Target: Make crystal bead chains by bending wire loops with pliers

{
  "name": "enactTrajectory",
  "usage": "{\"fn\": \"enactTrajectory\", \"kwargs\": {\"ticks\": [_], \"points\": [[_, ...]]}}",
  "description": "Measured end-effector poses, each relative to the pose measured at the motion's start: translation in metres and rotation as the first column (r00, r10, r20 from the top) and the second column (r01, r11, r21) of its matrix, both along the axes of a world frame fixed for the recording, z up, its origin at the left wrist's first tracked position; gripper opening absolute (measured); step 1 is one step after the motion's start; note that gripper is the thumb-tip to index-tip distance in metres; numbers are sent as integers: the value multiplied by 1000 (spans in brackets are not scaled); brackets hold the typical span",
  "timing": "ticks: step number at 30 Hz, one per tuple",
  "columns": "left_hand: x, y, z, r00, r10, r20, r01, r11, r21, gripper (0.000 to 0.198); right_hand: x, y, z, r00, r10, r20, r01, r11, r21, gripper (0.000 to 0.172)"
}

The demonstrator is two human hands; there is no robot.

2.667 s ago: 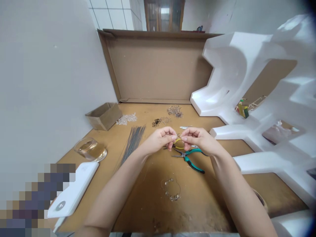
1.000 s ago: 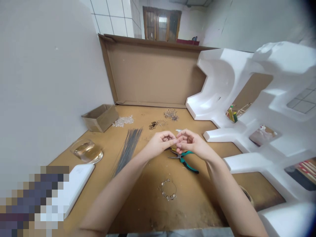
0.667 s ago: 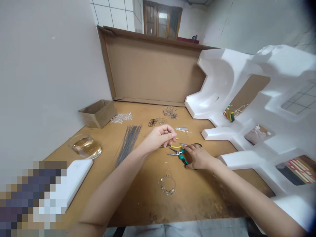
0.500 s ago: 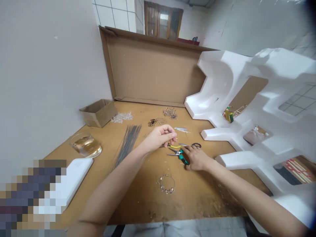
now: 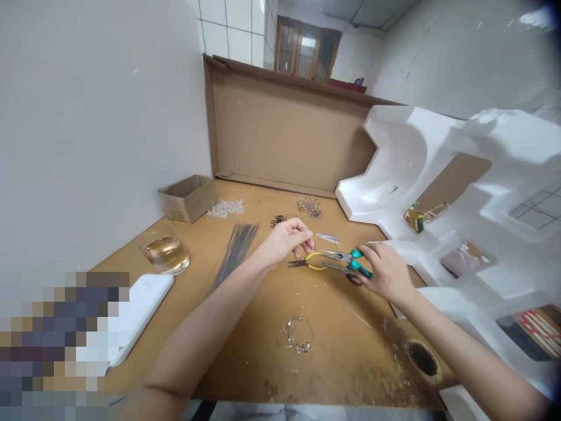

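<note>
My left hand (image 5: 287, 240) hovers over the brown table (image 5: 245, 356), its fingers pinched on a small thin wire piece I can barely make out. My right hand (image 5: 385, 272) grips teal-handled pliers (image 5: 346, 258), lifted with the jaws pointing left toward my left hand. Yellow-handled pliers (image 5: 312, 264) lie on the table just under both hands. A beaded wire ring (image 5: 299, 336) rests nearer to me.
A bundle of dark wires (image 5: 234, 248), a small cardboard box (image 5: 188, 197), clear beads (image 5: 225, 207), black rings (image 5: 278, 220), a glass dish (image 5: 165, 252) and a white flat device (image 5: 138, 307) lie left. White foam blocks (image 5: 438, 193) fill the right. A hole (image 5: 421, 358) marks the table.
My right hand left my left hand, dropped to the table, took the teal pliers and lifted them. My left hand stayed pinched. The camera view shifted.
</note>
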State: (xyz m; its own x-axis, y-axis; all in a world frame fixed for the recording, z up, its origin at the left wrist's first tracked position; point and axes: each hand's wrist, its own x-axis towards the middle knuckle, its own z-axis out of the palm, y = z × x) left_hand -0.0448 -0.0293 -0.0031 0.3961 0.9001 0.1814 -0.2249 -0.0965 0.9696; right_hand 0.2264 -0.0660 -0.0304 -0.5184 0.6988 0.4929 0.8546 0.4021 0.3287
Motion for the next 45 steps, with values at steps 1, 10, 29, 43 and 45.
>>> {"fn": "enactTrajectory", "kwargs": {"ticks": [1,10,29,43,45], "points": [[0,1,-1,1000,-1,11,2,1000,-21,18,2,-1,12,998,47,45,-52,994,95,36],[1,0,-1,999,-29,45,34,993,-115,17,-14,-4,60,948,121,294,-228,904,361,29],[5,1,-3,999,-35,38,42,981,-189,14,-14,-7,61,938,114,326,-241,892,382,29],[13,-8,-13,967,192,-169,-142,952,270,12,-13,-14,75,953,136,270,-163,983,80,23],[15,-12,-16,943,238,-233,-133,910,392,12,-12,-17,82,965,98,244,-89,995,-49,25]]}}
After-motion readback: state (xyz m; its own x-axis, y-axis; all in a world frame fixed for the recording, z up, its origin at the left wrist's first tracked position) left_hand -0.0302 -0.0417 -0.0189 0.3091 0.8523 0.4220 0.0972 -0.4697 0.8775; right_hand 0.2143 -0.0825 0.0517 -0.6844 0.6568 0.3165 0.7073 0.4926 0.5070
